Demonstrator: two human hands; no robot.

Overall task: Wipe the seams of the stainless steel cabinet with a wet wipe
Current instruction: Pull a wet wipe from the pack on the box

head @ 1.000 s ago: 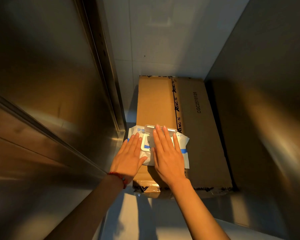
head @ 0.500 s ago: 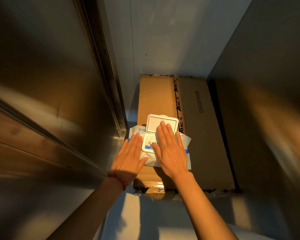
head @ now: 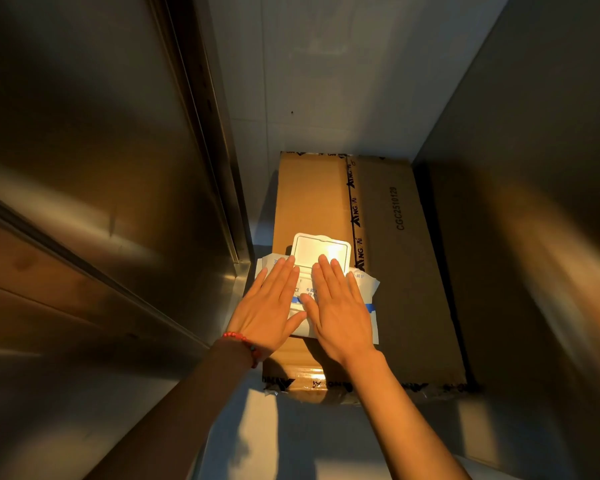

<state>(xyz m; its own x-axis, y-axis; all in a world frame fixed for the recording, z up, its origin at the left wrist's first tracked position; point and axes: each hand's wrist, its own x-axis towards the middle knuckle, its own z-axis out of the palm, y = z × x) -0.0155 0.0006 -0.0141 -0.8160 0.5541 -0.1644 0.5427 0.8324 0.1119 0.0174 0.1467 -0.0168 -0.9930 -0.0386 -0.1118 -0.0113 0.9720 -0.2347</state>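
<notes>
— What's under the fingers?
— A wet-wipe pack [head: 369, 289], lid up past the fingertips, on a cardboard box [head: 395, 271]. Left hand [head: 267, 313] and right hand [head: 340, 317] lie flat, fingers straight.
— Around them?
— Stainless steel cabinet [head: 84, 168] left, tiled wall [head: 326, 81] beyond.

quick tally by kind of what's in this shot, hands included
hands: 2, left hand and right hand, both flat on the pack
wipe pack: 1, lid flipped open
cardboard box: 1
bracelet: 1
total: 5
</notes>
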